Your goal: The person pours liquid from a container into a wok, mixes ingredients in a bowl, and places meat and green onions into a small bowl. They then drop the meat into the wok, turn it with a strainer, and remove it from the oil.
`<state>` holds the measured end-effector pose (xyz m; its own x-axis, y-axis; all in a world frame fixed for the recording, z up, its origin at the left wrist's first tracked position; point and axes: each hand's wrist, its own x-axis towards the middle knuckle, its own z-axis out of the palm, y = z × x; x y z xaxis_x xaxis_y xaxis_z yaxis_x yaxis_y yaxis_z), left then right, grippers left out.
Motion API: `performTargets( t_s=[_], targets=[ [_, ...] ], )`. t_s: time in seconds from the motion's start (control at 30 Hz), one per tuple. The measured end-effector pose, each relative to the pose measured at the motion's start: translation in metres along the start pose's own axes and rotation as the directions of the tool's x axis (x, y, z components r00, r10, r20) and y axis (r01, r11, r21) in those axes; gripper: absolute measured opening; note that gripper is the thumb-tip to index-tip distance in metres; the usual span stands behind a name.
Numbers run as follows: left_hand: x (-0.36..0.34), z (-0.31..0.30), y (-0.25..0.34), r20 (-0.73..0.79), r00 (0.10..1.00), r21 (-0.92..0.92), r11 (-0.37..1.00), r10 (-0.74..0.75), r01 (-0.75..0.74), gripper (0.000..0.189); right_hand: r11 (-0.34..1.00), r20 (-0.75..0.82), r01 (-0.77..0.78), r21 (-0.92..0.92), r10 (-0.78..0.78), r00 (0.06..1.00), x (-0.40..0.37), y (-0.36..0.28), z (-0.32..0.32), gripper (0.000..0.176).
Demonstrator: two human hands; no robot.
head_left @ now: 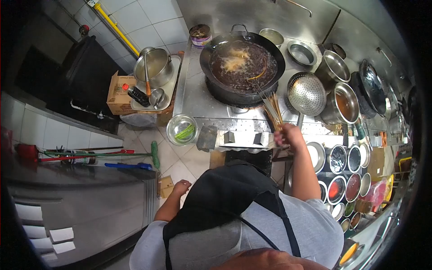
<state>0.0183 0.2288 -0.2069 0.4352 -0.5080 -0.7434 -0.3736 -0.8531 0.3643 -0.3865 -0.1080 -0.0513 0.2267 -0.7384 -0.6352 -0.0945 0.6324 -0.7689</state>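
My right hand (289, 135) is closed at the stove's front edge around a bundle of thin bamboo sticks (272, 110), with greyish metal strips among them. The bundle slants toward the near rim of a large black wok (278, 74). Dark oil (225, 76) bubbles in the wok, and pale frothy food (236, 60) floats in it. A curved yellowish strip (260, 74) shows at the oil's right side. Low beside the apron, my left hand (182, 186) hangs with curled fingers, and nothing shows in it.
Right of the wok are a perforated ladle (307, 94) and metal pots (333, 67). Several seasoning tubs (336, 159) line the right side. A glass bowl with green pieces (182, 129) sits left of the stove front. Farther left, a tray (173, 83) bears a pot (155, 67) and a bottle (135, 95).
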Motion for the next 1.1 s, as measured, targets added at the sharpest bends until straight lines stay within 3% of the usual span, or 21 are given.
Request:
performTargets(
  t_s=[0.03,0.1,0.17,0.2,0.27,0.53,0.9,1.0,1.07,1.1],
  targets=[
    [0.004,0.003,-0.004,-0.002,1.0,-0.01,1.0,0.011,-0.011,0.032,1.0,-0.002,0.002,-0.003,-0.002,1.0,-0.003,-0.015,0.005,0.028],
    [0.017,0.011,-0.02,-0.004,1.0,-0.022,0.999,0.026,-0.026,0.032,0.951,0.098,0.027,0.309,-0.06,0.993,-0.002,-0.04,0.018,0.029],
    [0.04,0.022,-0.044,0.041,0.983,0.012,0.984,0.177,-0.178,0.032,0.958,0.118,0.006,0.286,-0.041,0.992,0.007,-0.057,0.04,0.026],
    [0.034,0.021,-0.037,0.041,0.983,0.01,0.984,0.179,-0.18,0.032,0.964,0.141,-0.019,0.263,-0.019,0.99,0.013,-0.064,0.047,0.023],
    [0.012,0.014,-0.013,0.018,0.999,-0.138,0.99,0.031,-0.028,0.032,0.955,0.189,-0.041,0.294,-0.016,0.982,0.048,-0.058,0.054,0.02],
    [0.02,0.027,-0.021,-0.006,0.997,-0.144,0.986,0.079,-0.079,0.03,0.912,0.396,-0.069,0.405,-0.107,0.912,0.053,-0.046,0.08,0.013],
    [0.033,0.033,-0.032,0.021,0.998,-0.121,0.991,0.064,-0.061,0.031,0.911,0.351,-0.026,0.411,-0.132,0.927,0.011,-0.035,0.06,0.016],
    [0.04,0.031,-0.029,0.046,0.98,0.001,0.981,0.191,-0.192,0.031,0.912,0.327,-0.025,0.409,-0.12,0.937,0.006,-0.035,0.055,0.016],
    [0.038,0.032,-0.021,0.017,0.998,-0.148,0.988,0.052,-0.049,0.032,0.913,0.314,-0.024,0.407,-0.115,0.943,0.002,-0.035,0.053,0.017],
    [0.036,0.03,-0.016,0.018,0.998,-0.147,0.988,0.055,-0.051,0.032,0.925,0.286,-0.012,0.381,-0.105,0.952,0.0,-0.037,0.052,0.016]
  ],
)
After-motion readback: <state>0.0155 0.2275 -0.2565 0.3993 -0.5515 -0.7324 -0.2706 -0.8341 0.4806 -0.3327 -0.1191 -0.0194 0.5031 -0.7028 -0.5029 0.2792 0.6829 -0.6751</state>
